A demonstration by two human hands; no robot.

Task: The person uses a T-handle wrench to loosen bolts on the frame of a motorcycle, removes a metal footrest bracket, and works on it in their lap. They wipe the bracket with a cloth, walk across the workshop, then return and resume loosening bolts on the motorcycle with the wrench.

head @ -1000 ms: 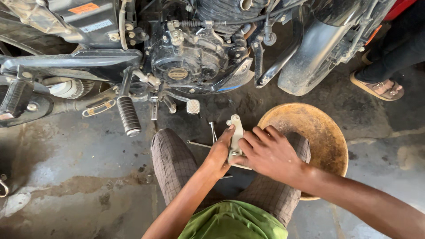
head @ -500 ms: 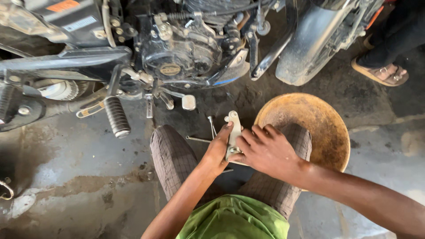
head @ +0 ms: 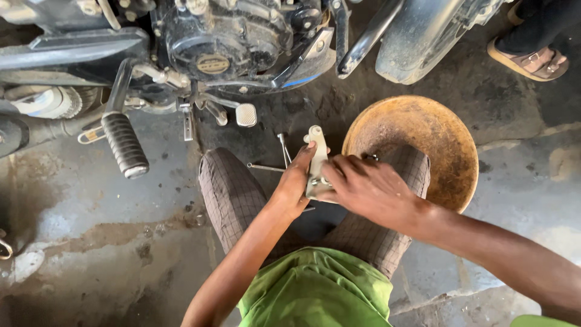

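Person squats on a stained concrete floor (head: 91, 260) in front of a motorcycle engine (head: 224, 42), knees in checked trousers (head: 233, 194), green shirt (head: 315, 290) at bottom of view. Both hands meet between the knees on a pale metal bracket (head: 316, 162), flat, elongated, with a hole near its top end, held roughly upright and tilted slightly. Left hand (head: 296, 181) wraps the bracket from its left side, fingers closed around the edge, fingertip up near the top. Right hand (head: 363, 188) covers the lower part of the bracket from the right, fingers curled down on it; whether it pinches a small part there cannot be told. Bracket is off the ground, just above the gap between the knees, near the rim of a rusty round metal pan (head: 436, 133) that sits on the floor behind the right knee. Thin metal rods (head: 282, 148) lie on the floor just left of the bracket, below the brake pedal (head: 246, 114). Ribbed black footpeg (head: 125, 145) sticks out at left. Another person's sandalled foot (head: 532, 60) at top right, well apart.
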